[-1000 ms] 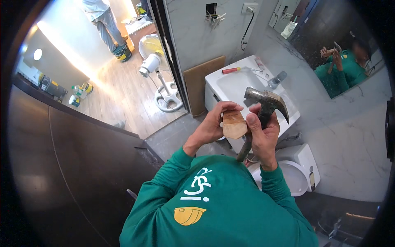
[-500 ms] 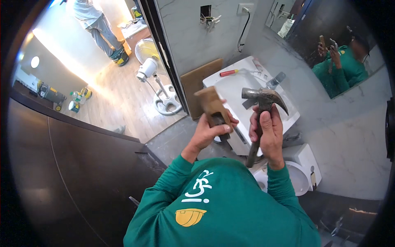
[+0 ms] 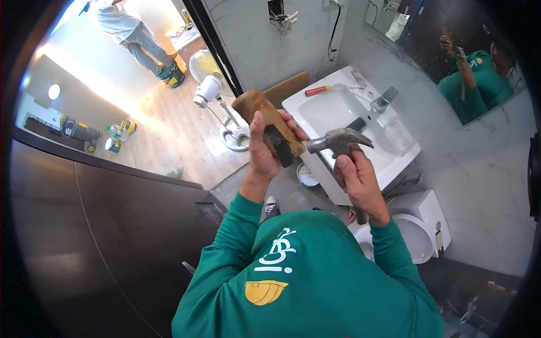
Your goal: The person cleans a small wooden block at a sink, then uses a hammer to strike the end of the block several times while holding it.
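In my left hand (image 3: 262,155) is a wooden hand plane (image 3: 253,104), tilted, with a dark blade piece at its lower end. The thumb lies along one side and the fingers wrap the other. My right hand (image 3: 360,183) grips a claw hammer (image 3: 341,139) by its dark handle, below the head. The hammer's striking face points left, close to the plane's lower end; whether they touch I cannot tell. Beyond both hands is a white washbasin (image 3: 403,160). On its far rim lies a red-handled tool (image 3: 318,90).
A clear faucet (image 3: 385,99) stands on the basin. The toilet (image 3: 414,239) is at the near right, a can (image 3: 307,176) on the floor below the basin. A brown board (image 3: 288,89) leans behind. Past the doorway are a fan (image 3: 207,90) and a person (image 3: 138,36).
The plane has turned in my left hand and shifted left and up. The hammer has moved left and down, its head now nearer the plane. The view has shifted slightly.
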The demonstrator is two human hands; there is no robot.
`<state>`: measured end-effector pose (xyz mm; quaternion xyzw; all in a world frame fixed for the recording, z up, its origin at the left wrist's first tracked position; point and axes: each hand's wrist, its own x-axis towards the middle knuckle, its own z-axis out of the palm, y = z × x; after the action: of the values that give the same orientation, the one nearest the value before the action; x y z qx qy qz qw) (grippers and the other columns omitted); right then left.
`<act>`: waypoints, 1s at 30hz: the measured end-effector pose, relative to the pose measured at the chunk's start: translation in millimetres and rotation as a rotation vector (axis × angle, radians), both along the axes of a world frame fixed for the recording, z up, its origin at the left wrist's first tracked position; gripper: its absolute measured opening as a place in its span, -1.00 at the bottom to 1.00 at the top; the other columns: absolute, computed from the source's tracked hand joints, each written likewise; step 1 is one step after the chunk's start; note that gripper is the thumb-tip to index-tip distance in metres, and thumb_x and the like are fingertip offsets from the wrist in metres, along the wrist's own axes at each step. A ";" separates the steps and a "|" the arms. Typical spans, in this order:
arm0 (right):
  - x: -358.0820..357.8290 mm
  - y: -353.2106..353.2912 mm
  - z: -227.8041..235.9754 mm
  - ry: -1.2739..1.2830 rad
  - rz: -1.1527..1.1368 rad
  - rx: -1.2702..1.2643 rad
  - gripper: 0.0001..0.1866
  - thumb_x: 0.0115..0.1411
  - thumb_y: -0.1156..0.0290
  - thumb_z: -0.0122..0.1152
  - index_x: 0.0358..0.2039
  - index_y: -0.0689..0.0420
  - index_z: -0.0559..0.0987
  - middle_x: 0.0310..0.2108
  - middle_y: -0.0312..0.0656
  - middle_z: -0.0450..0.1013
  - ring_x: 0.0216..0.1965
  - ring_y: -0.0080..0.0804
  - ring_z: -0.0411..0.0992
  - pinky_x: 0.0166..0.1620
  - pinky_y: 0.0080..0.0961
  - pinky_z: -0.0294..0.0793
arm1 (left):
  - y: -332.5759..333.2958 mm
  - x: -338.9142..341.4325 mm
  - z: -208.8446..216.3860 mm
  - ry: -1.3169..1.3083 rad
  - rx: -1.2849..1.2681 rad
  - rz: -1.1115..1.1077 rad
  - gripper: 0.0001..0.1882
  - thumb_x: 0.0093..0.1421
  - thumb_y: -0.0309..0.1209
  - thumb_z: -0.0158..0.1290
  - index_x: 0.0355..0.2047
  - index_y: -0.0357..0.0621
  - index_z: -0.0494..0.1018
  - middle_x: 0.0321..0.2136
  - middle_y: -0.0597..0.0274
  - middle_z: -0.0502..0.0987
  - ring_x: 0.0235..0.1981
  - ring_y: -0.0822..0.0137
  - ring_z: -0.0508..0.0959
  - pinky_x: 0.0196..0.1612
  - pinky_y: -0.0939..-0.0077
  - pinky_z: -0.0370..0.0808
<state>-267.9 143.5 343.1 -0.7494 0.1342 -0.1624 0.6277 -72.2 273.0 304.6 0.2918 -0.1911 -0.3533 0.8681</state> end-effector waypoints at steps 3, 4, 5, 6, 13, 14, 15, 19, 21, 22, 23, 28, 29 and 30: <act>4.3 -2.7 -18.5 -0.006 0.003 -0.190 -0.63 0.54 0.14 0.09 -0.03 0.26 0.53 -0.52 -0.36 0.41 -0.51 -0.63 0.30 -0.44 -0.56 0.28 | -8.5 -8.9 6.0 0.036 0.012 0.034 -0.23 0.32 0.42 -0.03 -0.14 -0.16 0.44 -0.35 0.20 0.51 -0.36 0.18 0.63 -0.14 0.11 0.65; 1.8 -4.5 -17.5 -0.014 -0.015 -0.162 -0.64 0.54 0.15 0.09 -0.02 0.25 0.53 -0.52 -0.36 0.41 -0.51 -0.63 0.29 -0.44 -0.55 0.29 | -9.0 -10.2 6.5 0.053 0.030 0.051 -0.23 0.32 0.42 -0.04 -0.16 -0.16 0.44 -0.36 0.20 0.51 -0.38 0.19 0.62 -0.17 0.14 0.64; -0.8 -6.0 -16.2 -0.017 -0.033 -0.132 -0.64 0.53 0.16 0.09 -0.02 0.25 0.53 -0.51 -0.36 0.42 -0.51 -0.63 0.29 -0.44 -0.55 0.29 | -8.5 -11.5 5.4 0.075 0.050 0.068 -0.23 0.32 0.42 -0.04 -0.17 -0.16 0.44 -0.38 0.20 0.50 -0.41 0.20 0.61 -0.21 0.17 0.63; -4.0 -8.2 -4.8 -0.004 -0.103 0.023 -0.66 0.54 0.15 0.08 -0.03 0.22 0.52 -0.50 -0.39 0.41 -0.51 -0.66 0.28 -0.44 -0.61 0.28 | -8.5 -11.5 5.5 0.054 0.078 0.080 -0.23 0.31 0.43 -0.04 -0.18 -0.16 0.44 -0.38 0.20 0.49 -0.42 0.21 0.60 -0.23 0.18 0.63; -5.5 7.6 -30.4 -0.074 -0.092 -0.439 -0.69 0.52 0.27 0.06 -0.34 0.21 0.50 -0.56 -0.21 0.32 -0.56 -0.34 0.30 -0.40 -0.34 0.33 | -16.1 -17.0 2.5 0.071 0.086 0.050 -0.23 0.31 0.42 -0.04 -0.21 -0.16 0.45 -0.41 0.21 0.50 -0.46 0.23 0.61 -0.28 0.24 0.64; -5.5 7.6 -27.0 -0.125 -0.090 -0.360 -0.70 0.54 0.22 0.07 -0.28 0.17 0.49 -0.58 -0.29 0.30 -0.56 -0.48 0.29 -0.42 -0.47 0.31 | -16.1 -11.5 -0.9 0.078 0.060 0.042 -0.23 0.31 0.42 -0.04 -0.21 -0.16 0.45 -0.41 0.21 0.51 -0.46 0.23 0.61 -0.28 0.24 0.64; -8.2 5.4 -21.2 -0.120 -0.156 -0.166 -0.70 0.55 0.19 0.06 -0.25 0.17 0.48 -0.57 -0.32 0.30 -0.55 -0.53 0.28 -0.43 -0.52 0.29 | -15.3 -11.1 -2.1 0.070 0.089 0.056 -0.23 0.31 0.42 -0.05 -0.21 -0.16 0.45 -0.42 0.21 0.51 -0.46 0.23 0.61 -0.28 0.24 0.64; -15.4 -13.1 6.1 -0.265 -0.392 0.290 -0.66 0.57 0.10 0.01 -0.16 0.14 0.46 -0.54 -0.41 0.27 -0.58 -0.64 0.21 -0.47 -0.61 0.23 | -18.9 -10.3 -0.6 0.055 0.141 0.058 -0.23 0.32 0.43 -0.07 -0.22 -0.15 0.45 -0.43 0.22 0.51 -0.46 0.23 0.61 -0.27 0.24 0.63; -10.8 -7.6 -24.4 -0.095 -0.198 -0.231 -0.67 0.52 0.16 0.06 -0.20 0.22 0.47 -0.57 -0.24 0.33 -0.57 -0.39 0.32 -0.43 -0.31 0.33 | -26.8 -15.4 1.4 0.045 0.140 0.024 -0.22 0.32 0.44 -0.08 -0.22 -0.15 0.45 -0.43 0.22 0.51 -0.46 0.23 0.61 -0.27 0.23 0.63; -7.6 1.7 -28.8 0.024 -0.063 -0.385 -0.67 0.49 0.20 0.09 -0.22 0.27 0.47 -0.58 -0.14 0.37 -0.55 -0.25 0.39 -0.40 -0.15 0.37 | -25.6 -14.7 -3.0 0.054 0.129 0.013 -0.22 0.31 0.44 -0.08 -0.22 -0.16 0.45 -0.42 0.22 0.50 -0.45 0.23 0.60 -0.26 0.24 0.62; -7.7 8.6 -36.5 0.017 -0.052 -0.362 -0.65 0.50 0.19 0.08 -0.18 0.30 0.47 -0.55 -0.07 0.41 -0.49 -0.23 0.46 -0.36 -0.12 0.41 | -20.6 -8.5 -7.4 0.059 0.117 0.009 -0.21 0.31 0.44 -0.09 -0.21 -0.16 0.45 -0.42 0.22 0.50 -0.44 0.23 0.60 -0.26 0.24 0.62; -18.0 -14.7 -19.9 -0.091 -0.231 0.265 -0.61 0.51 0.01 0.14 -0.09 0.14 0.48 -0.53 -0.46 0.33 -0.59 -0.74 0.24 -0.52 -0.70 0.25 | -10.7 4.4 -21.1 -0.048 0.144 0.052 -0.16 0.28 0.48 -0.09 -0.19 -0.19 0.45 -0.35 0.19 0.49 -0.39 0.25 0.60 -0.21 0.30 0.59; -10.9 -12.4 -6.9 -0.152 -0.323 0.226 -0.66 0.47 0.10 0.24 -0.12 0.13 0.46 -0.53 -0.45 0.33 -0.60 -0.71 0.26 -0.53 -0.67 0.26 | -8.4 2.5 -24.5 -0.187 0.150 0.072 -0.11 0.25 0.51 -0.08 -0.14 -0.23 0.46 -0.33 0.16 0.53 -0.36 0.25 0.62 -0.20 0.33 0.60; -7.3 -15.1 -5.3 -0.207 -0.339 0.280 -0.67 0.44 0.15 0.29 -0.11 0.14 0.46 -0.52 -0.44 0.34 -0.60 -0.70 0.26 -0.52 -0.66 0.27 | -4.7 0.4 -27.7 -0.326 0.154 0.093 -0.06 0.23 0.54 -0.08 -0.10 -0.27 0.47 -0.30 0.14 0.57 -0.33 0.25 0.64 -0.20 0.35 0.60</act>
<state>-275.2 128.4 337.8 -0.6011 0.2144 -0.3213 0.6996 -71.8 268.3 277.0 0.4194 -0.2879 -0.2745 0.8160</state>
